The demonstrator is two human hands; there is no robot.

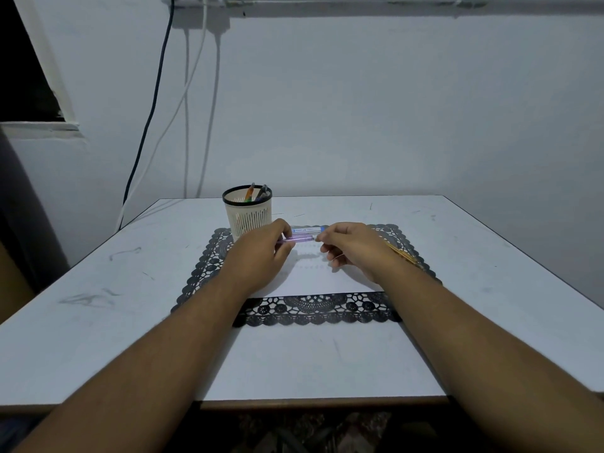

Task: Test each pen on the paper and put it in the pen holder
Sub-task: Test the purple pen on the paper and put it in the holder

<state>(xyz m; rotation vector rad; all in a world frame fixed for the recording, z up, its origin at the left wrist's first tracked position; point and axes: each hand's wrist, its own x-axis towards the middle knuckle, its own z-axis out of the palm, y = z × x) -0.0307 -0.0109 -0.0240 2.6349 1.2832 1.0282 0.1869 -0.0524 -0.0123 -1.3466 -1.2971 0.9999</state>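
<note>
A clear purple pen [302, 238] is held level above the white paper [313, 273]. My left hand [261, 253] grips its left end. My right hand [353, 248] pinches its right end between thumb and fingertips. Just behind it, a clear pen with a blue end [309, 229] lies on the mat's far side. The cream slotted pen holder [248, 212] with a black rim stands behind my left hand and has a few pens in it, one orange and green, another dark. Faint pen marks show on the paper between my hands.
The paper lies on a black lace placemat [313, 310] on a white table [98, 289] with scuff marks. A yellowish stick-like thing [403, 255] lies on the mat beside my right wrist. Cables [186, 125] hang down the wall at back left.
</note>
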